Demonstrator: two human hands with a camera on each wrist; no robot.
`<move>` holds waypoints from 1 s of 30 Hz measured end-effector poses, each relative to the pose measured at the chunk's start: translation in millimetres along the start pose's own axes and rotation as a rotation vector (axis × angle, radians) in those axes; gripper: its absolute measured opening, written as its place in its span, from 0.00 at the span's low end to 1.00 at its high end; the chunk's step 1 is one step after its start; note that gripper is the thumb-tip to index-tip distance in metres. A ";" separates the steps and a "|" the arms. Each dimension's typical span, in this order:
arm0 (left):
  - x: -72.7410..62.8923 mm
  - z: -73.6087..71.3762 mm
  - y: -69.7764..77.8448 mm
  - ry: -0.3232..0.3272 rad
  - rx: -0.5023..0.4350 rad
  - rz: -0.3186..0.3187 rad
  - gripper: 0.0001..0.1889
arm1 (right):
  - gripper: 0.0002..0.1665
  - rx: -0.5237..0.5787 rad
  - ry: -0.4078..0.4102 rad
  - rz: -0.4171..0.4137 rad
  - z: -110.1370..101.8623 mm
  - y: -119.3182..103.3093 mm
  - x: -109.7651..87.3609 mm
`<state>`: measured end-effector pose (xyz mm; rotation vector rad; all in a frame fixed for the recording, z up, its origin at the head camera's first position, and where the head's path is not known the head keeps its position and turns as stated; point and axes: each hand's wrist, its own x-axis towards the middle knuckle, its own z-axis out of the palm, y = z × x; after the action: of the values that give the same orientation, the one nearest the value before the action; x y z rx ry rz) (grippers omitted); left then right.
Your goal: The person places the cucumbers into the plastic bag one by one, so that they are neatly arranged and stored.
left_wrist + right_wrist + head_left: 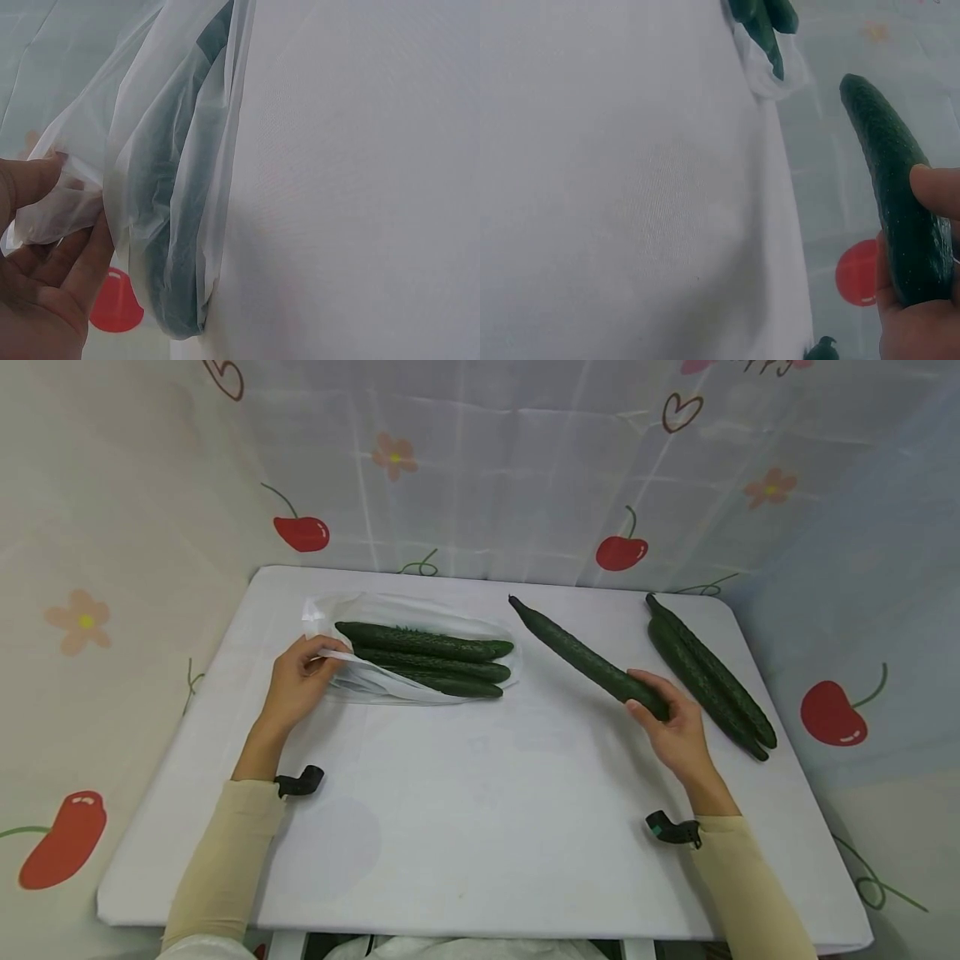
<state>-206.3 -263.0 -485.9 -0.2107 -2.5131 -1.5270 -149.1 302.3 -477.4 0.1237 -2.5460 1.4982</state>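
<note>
My left hand pinches the edge of a thin white plastic bag at the left of the table. Three dark green cucumbers lie side by side in the bag, their right ends at its open side. In the left wrist view the bag's film stretches from thumb and fingers over the cucumbers. My right hand grips another cucumber near its lower right end; its far end points up and left toward the back edge. The right wrist view shows thumb and fingers around this cucumber.
Two more cucumbers lie together at the right side of the white table. A patterned curtain with cherries and flowers hangs behind the table and along both sides. Each wrist wears a small black camera mount.
</note>
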 end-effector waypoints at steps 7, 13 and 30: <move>-0.5 -0.1 0.2 -0.001 -0.008 0.007 0.07 | 0.28 0.019 -0.056 -0.025 10.2 -7.8 3.6; -0.6 0.3 0.4 0.002 -0.015 0.010 0.07 | 0.27 0.048 -0.110 -0.067 20.1 -12.2 7.3; 0.3 0.8 -0.6 0.009 -0.039 0.000 0.07 | 0.27 0.146 -0.284 -0.138 59.9 -26.0 18.4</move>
<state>-206.8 -262.6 -486.7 -0.2097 -2.4782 -1.5737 -169.8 237.8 -479.8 0.5581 -2.5678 1.7170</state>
